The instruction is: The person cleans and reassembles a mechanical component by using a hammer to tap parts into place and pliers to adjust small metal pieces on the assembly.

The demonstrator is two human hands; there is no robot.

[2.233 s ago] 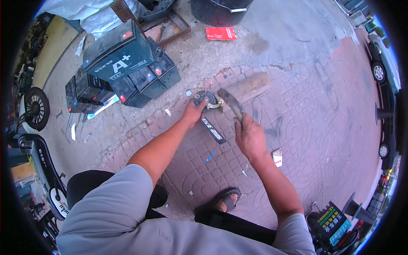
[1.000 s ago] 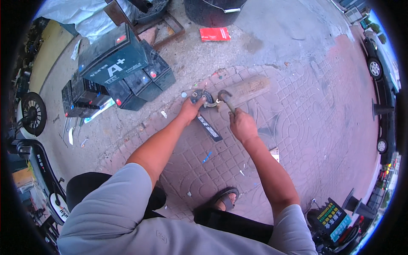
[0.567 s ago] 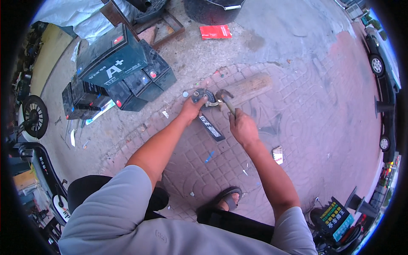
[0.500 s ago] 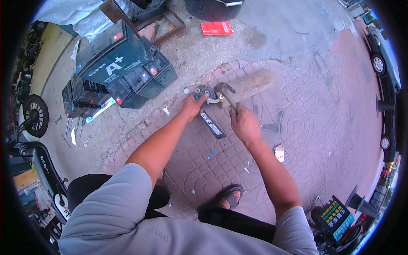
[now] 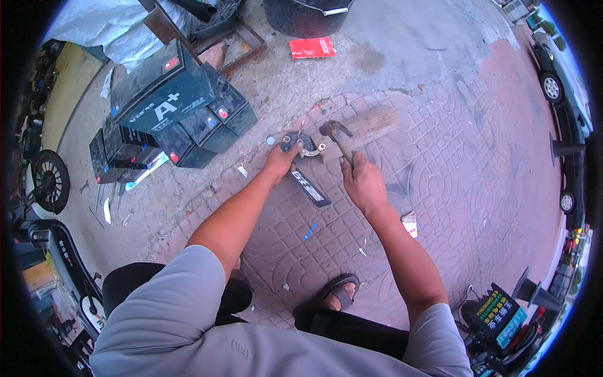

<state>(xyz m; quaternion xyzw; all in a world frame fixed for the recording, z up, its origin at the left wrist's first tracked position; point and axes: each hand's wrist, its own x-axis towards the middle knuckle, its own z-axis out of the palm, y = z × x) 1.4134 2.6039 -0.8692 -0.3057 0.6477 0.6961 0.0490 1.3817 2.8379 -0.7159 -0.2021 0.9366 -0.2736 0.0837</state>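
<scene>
My left hand (image 5: 281, 162) grips a dark, round metal part (image 5: 296, 142) with a pale curved lever (image 5: 312, 151) and ringed end, at the near end of a weathered wooden block (image 5: 367, 129) on the paving. A dark strip (image 5: 309, 187) with white markings extends below that part toward me. My right hand (image 5: 365, 182) is closed on the handle of a hammer (image 5: 344, 149). The hammer's head is over the block, just above and right of the lever's ringed end; whether it touches the wood I cannot tell.
Stacked batteries (image 5: 160, 103) stand at the left, with a black bucket (image 5: 304, 16), rusty frame (image 5: 245, 55) and red packet (image 5: 312, 48) behind. A wheel (image 5: 49, 180) and scooter (image 5: 59, 257) line the left edge, a car (image 5: 559, 125) the right, a signboard (image 5: 494, 314) the lower right.
The hammer's head has lifted slightly up and away from the lever's ringed end, which now shows more clearly. My left hand stays on the round part, with little movement.
</scene>
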